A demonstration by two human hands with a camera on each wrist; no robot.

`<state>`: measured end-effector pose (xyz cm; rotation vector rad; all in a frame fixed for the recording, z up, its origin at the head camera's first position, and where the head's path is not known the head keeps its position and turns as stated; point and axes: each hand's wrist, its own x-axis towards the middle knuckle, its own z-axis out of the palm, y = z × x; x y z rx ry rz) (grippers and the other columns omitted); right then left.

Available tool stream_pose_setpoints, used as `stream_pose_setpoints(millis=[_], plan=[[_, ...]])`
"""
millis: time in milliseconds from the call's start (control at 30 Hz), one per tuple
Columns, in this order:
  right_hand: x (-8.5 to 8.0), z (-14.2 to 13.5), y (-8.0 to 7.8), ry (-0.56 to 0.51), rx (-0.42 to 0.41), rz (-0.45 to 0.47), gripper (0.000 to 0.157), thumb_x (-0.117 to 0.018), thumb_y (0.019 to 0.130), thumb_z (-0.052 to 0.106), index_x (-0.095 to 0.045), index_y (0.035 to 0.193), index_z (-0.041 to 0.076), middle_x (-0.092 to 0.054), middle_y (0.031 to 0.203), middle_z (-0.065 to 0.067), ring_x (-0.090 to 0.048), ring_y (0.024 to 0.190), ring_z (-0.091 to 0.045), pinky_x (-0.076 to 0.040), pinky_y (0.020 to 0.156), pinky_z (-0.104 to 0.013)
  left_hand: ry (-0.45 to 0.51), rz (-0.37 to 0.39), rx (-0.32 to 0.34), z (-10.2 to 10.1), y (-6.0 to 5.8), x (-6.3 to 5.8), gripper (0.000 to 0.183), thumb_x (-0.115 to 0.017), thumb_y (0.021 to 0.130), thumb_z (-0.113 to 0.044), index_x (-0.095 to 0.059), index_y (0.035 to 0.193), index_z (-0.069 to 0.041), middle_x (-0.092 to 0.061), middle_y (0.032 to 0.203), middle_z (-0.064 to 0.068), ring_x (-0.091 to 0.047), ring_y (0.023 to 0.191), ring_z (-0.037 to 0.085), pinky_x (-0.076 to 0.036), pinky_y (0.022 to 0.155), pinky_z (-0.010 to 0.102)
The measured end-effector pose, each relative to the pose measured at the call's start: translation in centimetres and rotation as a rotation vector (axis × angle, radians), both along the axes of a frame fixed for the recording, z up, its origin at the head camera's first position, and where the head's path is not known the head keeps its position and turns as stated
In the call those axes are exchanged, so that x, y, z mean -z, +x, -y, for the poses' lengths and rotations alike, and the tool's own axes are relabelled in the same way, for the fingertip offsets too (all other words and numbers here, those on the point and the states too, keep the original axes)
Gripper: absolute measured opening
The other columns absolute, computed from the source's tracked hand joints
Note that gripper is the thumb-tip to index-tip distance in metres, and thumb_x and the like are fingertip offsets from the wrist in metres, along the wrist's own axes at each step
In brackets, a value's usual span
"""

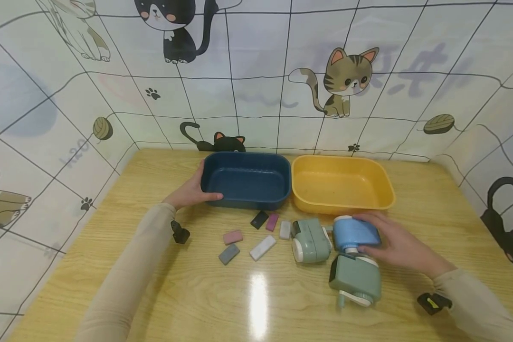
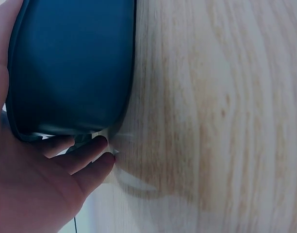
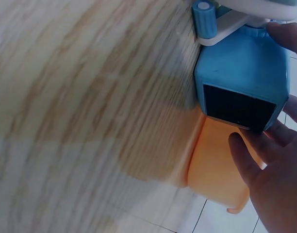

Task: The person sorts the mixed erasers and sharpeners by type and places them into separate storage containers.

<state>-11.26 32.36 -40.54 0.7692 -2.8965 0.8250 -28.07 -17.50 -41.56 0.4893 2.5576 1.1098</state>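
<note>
My left hand point(image 1: 192, 190) holds the left end of a dark blue plastic bin point(image 1: 245, 183), thumb along its front side. The left wrist view shows the fingers point(image 2: 92, 172) bent about the end of that bin. To the right, my right hand point(image 1: 397, 244) grips a blue hand-crank pencil sharpener point(image 1: 355, 232), with the thumb on its near side and the fingers on its far side. Its dark end panel point(image 3: 238, 107) faces the right wrist camera. Two green pencil sharpeners lie close by, one on the left point(image 1: 314, 240), the other nearer the front point(image 1: 356, 278).
A yellow bin point(image 1: 342, 185) stands right beside the blue one, behind the sharpeners. Several small erasers lie loose in front of the bins, among them a black eraser point(image 1: 259, 219), a pink eraser point(image 1: 232, 237) and a white eraser point(image 1: 262, 248). A cat-patterned wall covering point(image 1: 261, 109) borders the wooden table.
</note>
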Motion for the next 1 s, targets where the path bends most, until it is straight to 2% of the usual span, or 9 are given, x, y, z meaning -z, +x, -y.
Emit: stream_pose_setpoints(millis=[200,367,767,1000], plan=[[0.5,-0.5,-0.3,-0.014,-0.007,0.038,0.075,-0.084,0.074,0.015,-0.046,0.139,0.01,-0.051,0.132,-0.016,-0.053,0.108,-0.032,-0.046,0.083,-0.055,0.002,-0.006,-0.002,0.0,0.0,0.0,0.126,-0.078,0.08,-0.043,0.022,0.151,-0.014,0.009,0.16,0.014,-0.003,0.145,0.034,-0.014,0.113,0.051],[0.8,-0.8,-0.5,-0.067,-0.005,0.104,0.074,-0.084,0.076,0.014,-0.045,0.139,0.01,-0.051,0.132,-0.017,-0.053,0.106,-0.032,-0.047,0.082,-0.054,-0.006,-0.005,-0.006,-0.1,0.2,-0.2,0.127,-0.078,0.079,-0.044,0.021,0.151,-0.014,0.01,0.16,0.013,-0.004,0.144,0.035,-0.014,0.113,0.053],[0.9,-1.5,-1.0,-0.2,0.058,0.315,0.074,-0.082,0.079,0.019,-0.041,0.139,0.005,-0.042,0.133,-0.027,-0.047,0.112,-0.047,-0.041,0.088,-0.065,-0.001,-0.007,-0.013,-0.1,0.1,-0.3,0.124,-0.078,0.081,-0.042,0.021,0.151,-0.014,0.008,0.16,0.014,-0.004,0.144,0.035,-0.014,0.113,0.052],[0.9,-1.7,-0.9,-0.233,0.088,0.359,0.071,-0.081,0.079,0.018,-0.043,0.137,0.004,-0.043,0.134,-0.027,-0.046,0.115,-0.048,-0.04,0.091,-0.065,-0.023,-0.01,-0.014,-0.1,0.3,-0.3,0.124,-0.077,0.08,-0.042,0.021,0.151,-0.014,0.008,0.16,0.014,-0.007,0.144,0.036,-0.015,0.113,0.052]])
